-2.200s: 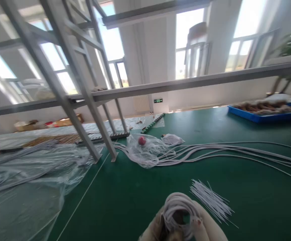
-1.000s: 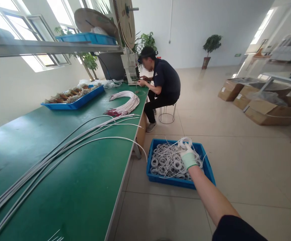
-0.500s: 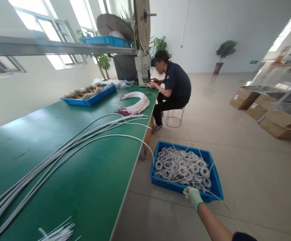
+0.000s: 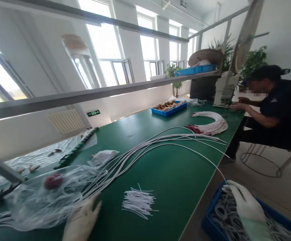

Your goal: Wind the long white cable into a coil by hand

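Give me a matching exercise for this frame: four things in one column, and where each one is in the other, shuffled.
1 left hand
2 right hand
3 short white strips
4 blue tray

A over the blue crate beside the table
B far end of the table
C on the table by the clear plastic bag
D on the table between the hands

Pairs: 1-C, 2-A, 3-D, 4-B

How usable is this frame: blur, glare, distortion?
Head view: windows blown out white; motion blur smears the left edge and the left hand; the wide lens stretches the corners; the right hand over the blue bin and the green table read clearer.
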{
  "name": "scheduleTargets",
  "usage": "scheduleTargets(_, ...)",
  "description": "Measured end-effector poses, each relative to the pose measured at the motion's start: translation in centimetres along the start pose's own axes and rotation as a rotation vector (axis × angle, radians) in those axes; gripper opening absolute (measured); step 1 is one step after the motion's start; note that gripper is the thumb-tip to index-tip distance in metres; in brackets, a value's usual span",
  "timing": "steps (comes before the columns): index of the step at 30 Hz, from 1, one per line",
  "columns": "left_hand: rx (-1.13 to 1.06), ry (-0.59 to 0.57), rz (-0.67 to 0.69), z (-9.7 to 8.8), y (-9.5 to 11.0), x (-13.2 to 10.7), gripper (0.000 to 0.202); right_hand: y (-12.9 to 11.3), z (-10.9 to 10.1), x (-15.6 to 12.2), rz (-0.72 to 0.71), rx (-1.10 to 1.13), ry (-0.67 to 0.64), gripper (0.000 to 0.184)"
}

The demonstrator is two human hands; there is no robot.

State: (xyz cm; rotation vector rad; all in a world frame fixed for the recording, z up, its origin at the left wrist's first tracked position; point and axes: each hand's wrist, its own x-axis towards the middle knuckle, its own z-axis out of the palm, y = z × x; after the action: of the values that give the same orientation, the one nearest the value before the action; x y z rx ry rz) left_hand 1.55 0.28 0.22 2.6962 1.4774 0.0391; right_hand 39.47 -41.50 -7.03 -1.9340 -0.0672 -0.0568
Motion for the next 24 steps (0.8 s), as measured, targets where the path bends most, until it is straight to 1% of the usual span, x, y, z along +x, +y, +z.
scheduleTargets(2,0.044,-0.046,-0.020,-0.1,0.9,1.0,0.045,-2.4,2.4,-1.0,-0.063,0.032,-0.121,0.050)
scheduleTargets(4,0.072,-0.059,-0.020,-0.2,1.4,1.8,0.042,-4.3,5.1,-2.1,-0.121,0.059,-0.228,0.050)
scheduleTargets(6,0.092,-0.050,0.009,-0.4,1.3,2.7,0.034,-5.9,7.8,-3.3,-0.175,0.089,-0.319,0.051)
scheduleTargets(8,0.104,-0.057,0.047,-0.9,1.1,3.7,0.027,-7.4,10.6,-4.6,-0.215,0.143,-0.453,0.050)
scheduleTargets(10,0.110,-0.092,0.070,-1.4,0.9,4.8,0.025,-9.0,13.3,-6.3,-0.267,0.208,-0.575,0.047)
scheduleTargets(12,0.117,-0.141,0.072,-1.8,0.8,6.0,0.023,-10.9,15.8,-8.3,-0.334,0.252,-0.670,0.042)
scheduleTargets(14,0.122,-0.184,0.058,-2.0,0.9,6.9,0.023,-12.8,18.0,-10.4,-0.396,0.256,-0.779,0.039)
scheduleTargets(16,0.113,-0.211,0.045,-2.1,0.9,7.3,0.024,-14.4,19.8,-12.2,-0.430,0.238,-0.903,0.037)
scheduleTargets(18,0.083,-0.215,0.030,-2.3,0.6,7.1,0.024,-15.6,21.3,-13.5,-0.431,0.230,-0.984,0.034)
scheduleTargets(20,0.027,-0.200,0.020,-3.1,0.2,6.3,0.023,-16.6,22.8,-14.4,-0.397,0.242,-1.053,0.031)
scheduleTargets(22,-0.063,-0.174,0.027,-4.5,-0.2,4.7,0.018,-17.3,24.6,-15.2,-0.320,0.269,-1.114,0.031)
scheduleTargets(24,-0.185,-0.151,0.049,-6.2,-0.6,2.5,0.012,-18.1,26.6,-16.3,-0.193,0.309,-1.144,0.034)
